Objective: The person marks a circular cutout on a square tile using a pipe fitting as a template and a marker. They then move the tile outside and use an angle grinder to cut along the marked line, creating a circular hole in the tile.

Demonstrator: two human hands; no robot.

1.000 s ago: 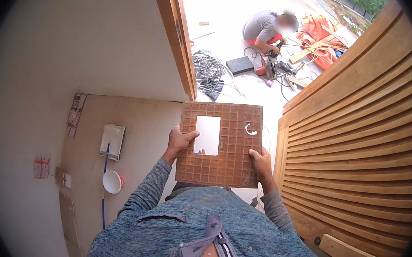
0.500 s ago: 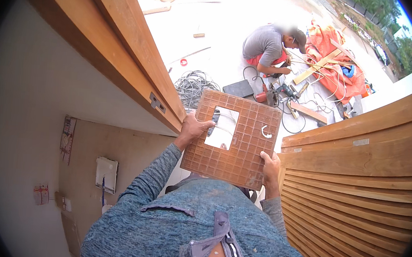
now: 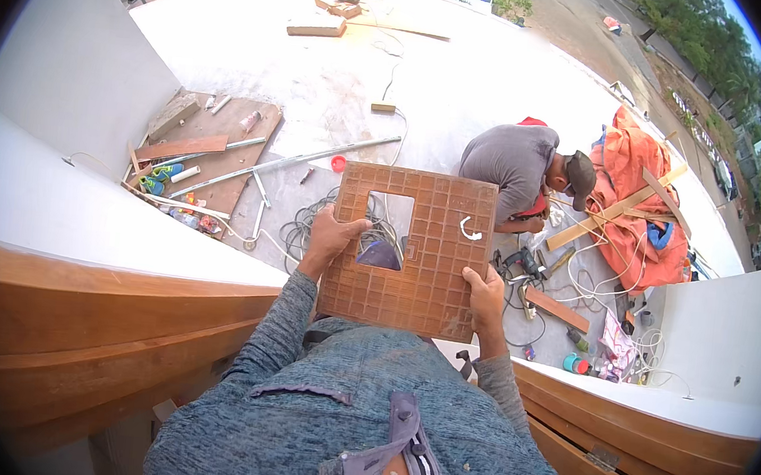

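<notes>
Held up before my chest is a square reddish-brown tile, its ribbed grid back facing me. A rectangular opening is cut through its upper left part, and a curved white mark shows near its right edge. My left hand is closed on the tile's left edge, the thumb lying on the ribbed back beside the opening. Lower on the opposite edge, my right hand grips it, thumb also on the back. Fingers behind the tile are hidden. Through the opening I see coiled cable and a dark rounded shape.
Wooden door framing runs along both sides of me. Ahead, a person crouches by a power drill and cords. Orange tarp with wood strips lies right. Grey cable is coiled beyond the tile; a brown board lies left.
My view has swung and moved forward through the doorway, so more of the outdoor floor shows. The tile stays in both hands, with the grips unchanged. The crouching person bends lower.
</notes>
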